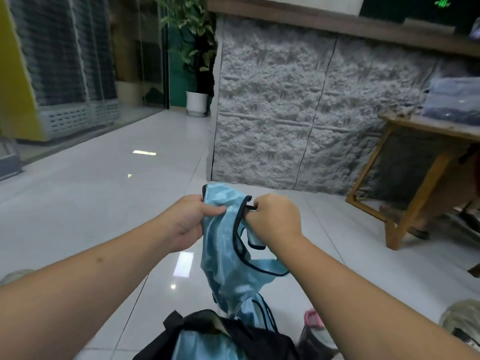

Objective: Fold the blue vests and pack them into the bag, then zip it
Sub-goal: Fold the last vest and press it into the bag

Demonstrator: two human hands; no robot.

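The left hand point(189, 219) pinches the top of a blue vest point(226, 245), thumb pressed on the shiny cloth. The right hand point(275, 219) curls tight round the vest's dark edge strip. The vest hangs down from both hands, straight above the black bag point(249, 336). More blue cloth point(200, 344) lies inside the open bag. A wooden table point(426, 154) stands well to the right of the bag, and a potted plant point(194, 61) stands far behind it.

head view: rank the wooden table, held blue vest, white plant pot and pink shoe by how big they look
1. wooden table, cut off by the frame
2. blue vest, nearer the camera
3. white plant pot, farther off
4. pink shoe, partly hidden
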